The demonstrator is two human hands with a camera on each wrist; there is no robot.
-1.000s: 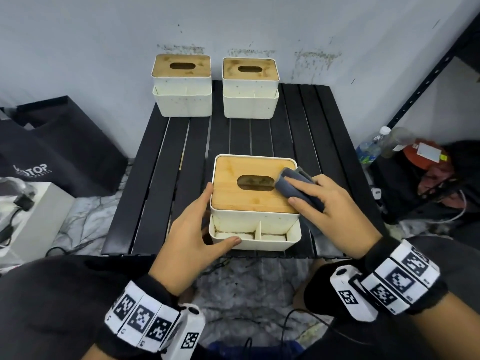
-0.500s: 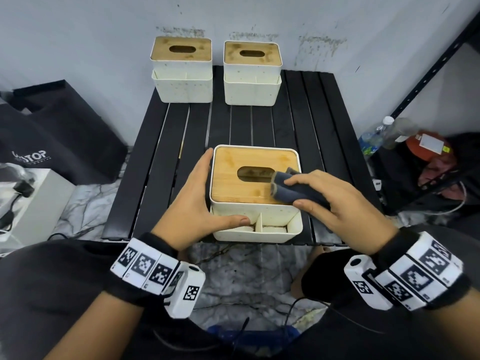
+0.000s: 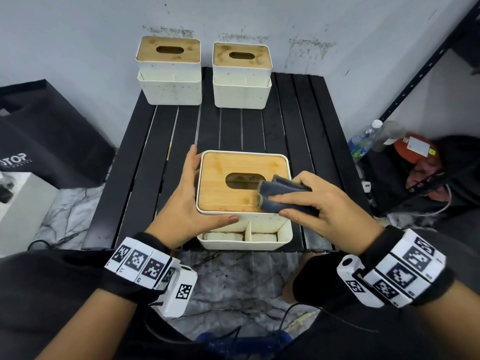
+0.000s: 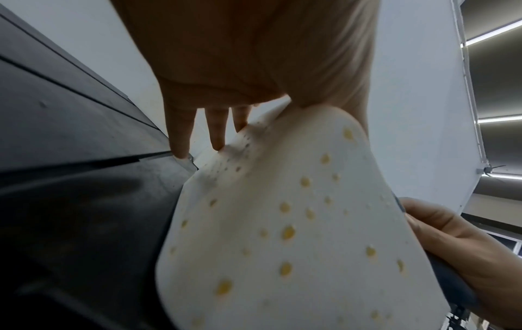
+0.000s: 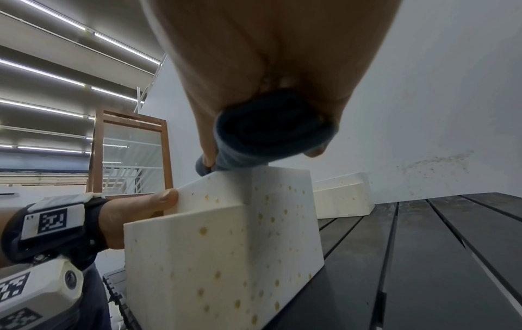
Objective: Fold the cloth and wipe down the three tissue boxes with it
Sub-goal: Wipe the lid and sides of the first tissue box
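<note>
A white tissue box with a bamboo lid stands at the table's near edge; its speckled wall fills both wrist views. My right hand grips a folded dark grey cloth and presses it on the lid's near right part, beside the slot. My left hand braces the box, straight fingers along its left side, thumb across its front. Two more white tissue boxes, one left and one right, stand at the far edge against the wall.
The black slatted table lies bare between the near box and the far pair. A black bag and a white box sit on the floor at left. Bottles and a metal rack stand at right.
My right hand has drawn the cloth from the lid's far right toward its near right edge. The left hand stays braced on the box, and the head view has shifted closer.
</note>
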